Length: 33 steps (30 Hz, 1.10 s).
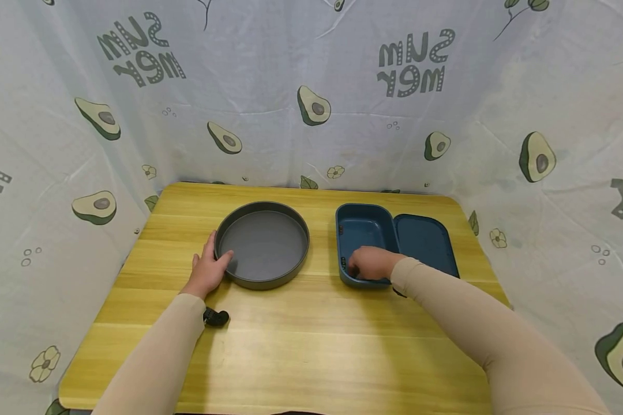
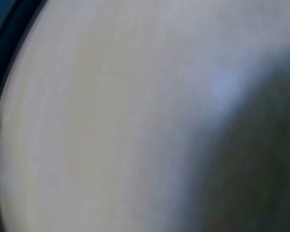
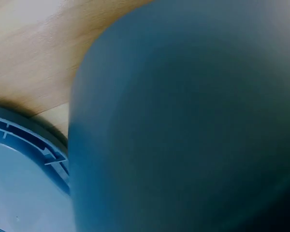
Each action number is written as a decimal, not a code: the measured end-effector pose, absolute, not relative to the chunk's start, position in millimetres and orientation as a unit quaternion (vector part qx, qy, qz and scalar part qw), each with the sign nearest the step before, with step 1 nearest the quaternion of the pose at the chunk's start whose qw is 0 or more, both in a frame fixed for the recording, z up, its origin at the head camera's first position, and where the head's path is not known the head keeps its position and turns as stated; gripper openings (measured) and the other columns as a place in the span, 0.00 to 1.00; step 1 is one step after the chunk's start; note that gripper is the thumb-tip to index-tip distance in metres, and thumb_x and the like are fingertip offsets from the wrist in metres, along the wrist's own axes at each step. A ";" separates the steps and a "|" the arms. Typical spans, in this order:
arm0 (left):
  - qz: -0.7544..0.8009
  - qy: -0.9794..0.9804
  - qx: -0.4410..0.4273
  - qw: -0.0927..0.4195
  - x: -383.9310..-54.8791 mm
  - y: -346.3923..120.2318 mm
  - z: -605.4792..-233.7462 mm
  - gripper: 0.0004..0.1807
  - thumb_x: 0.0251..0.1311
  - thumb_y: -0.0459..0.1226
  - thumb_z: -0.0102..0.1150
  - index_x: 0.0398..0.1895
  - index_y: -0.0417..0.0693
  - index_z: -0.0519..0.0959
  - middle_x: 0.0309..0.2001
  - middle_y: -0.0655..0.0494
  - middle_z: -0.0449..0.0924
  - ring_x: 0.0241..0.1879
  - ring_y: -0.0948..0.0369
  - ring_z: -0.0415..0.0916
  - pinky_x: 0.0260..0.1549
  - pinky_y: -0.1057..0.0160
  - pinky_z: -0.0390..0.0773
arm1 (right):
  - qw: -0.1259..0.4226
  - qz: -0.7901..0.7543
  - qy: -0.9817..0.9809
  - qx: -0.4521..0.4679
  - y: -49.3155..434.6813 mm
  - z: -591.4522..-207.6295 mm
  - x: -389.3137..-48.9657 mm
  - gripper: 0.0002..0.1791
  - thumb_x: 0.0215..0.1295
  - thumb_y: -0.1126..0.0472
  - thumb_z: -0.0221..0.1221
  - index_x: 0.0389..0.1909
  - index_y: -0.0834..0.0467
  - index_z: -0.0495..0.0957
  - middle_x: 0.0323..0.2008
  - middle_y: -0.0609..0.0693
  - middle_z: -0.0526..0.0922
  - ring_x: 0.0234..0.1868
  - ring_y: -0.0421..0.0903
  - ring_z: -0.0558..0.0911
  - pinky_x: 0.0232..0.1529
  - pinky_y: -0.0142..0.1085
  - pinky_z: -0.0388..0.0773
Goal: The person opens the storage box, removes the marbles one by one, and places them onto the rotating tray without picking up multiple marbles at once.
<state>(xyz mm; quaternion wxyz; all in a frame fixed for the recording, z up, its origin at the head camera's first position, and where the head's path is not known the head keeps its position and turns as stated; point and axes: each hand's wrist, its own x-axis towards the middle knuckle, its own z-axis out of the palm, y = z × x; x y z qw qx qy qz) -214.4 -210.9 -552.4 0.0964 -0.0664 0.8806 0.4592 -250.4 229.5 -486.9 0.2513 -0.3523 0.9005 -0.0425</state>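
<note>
A round grey pan point(image 1: 263, 245) with a low wall stands on the wooden table. My left hand point(image 1: 207, 274) holds its left side, thumb over the rim and fingers along the outer wall. My right hand point(image 1: 372, 263) reaches down into the near end of a blue rectangular box point(image 1: 363, 222), fingers bent downward. Its fingertips are hidden, so I cannot tell whether they pinch anything. Small dark pieces point(image 1: 341, 229) lie along the box's left wall. The right wrist view is mostly filled by a blurred blue surface; the left wrist view shows a blurred pale surface.
A flat blue lid point(image 1: 427, 242) lies against the box's right side, and its ridged edge point(image 3: 29, 137) shows in the right wrist view. A black wrist device point(image 1: 216, 317) sits by my left cuff. Behind the table point(image 1: 301, 351) hangs a printed curtain point(image 1: 270, 75).
</note>
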 end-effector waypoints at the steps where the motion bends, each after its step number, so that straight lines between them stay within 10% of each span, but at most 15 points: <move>1: 0.460 0.880 -0.067 0.096 -214.4 -211.0 -552.5 0.48 0.78 0.60 0.46 0.87 0.69 0.28 0.88 0.49 0.30 0.80 0.30 0.12 0.76 0.23 0.27 | 0.251 -0.043 0.901 -0.352 228.8 -487.4 -250.6 0.11 0.69 0.69 0.66 0.34 0.48 0.88 0.30 0.40 0.85 0.29 0.37 0.74 0.35 0.33 0.78; 33: 0.457 0.883 -0.056 0.090 -214.8 -211.8 -552.6 0.48 0.79 0.58 0.46 0.87 0.63 0.29 0.87 0.46 0.31 0.82 0.32 0.17 0.78 0.30 0.21 | 0.244 -0.056 0.920 -0.302 224.8 -447.5 -265.4 0.07 0.67 0.58 0.71 0.44 0.51 0.90 0.42 0.44 0.90 0.44 0.41 0.87 0.50 0.41 0.87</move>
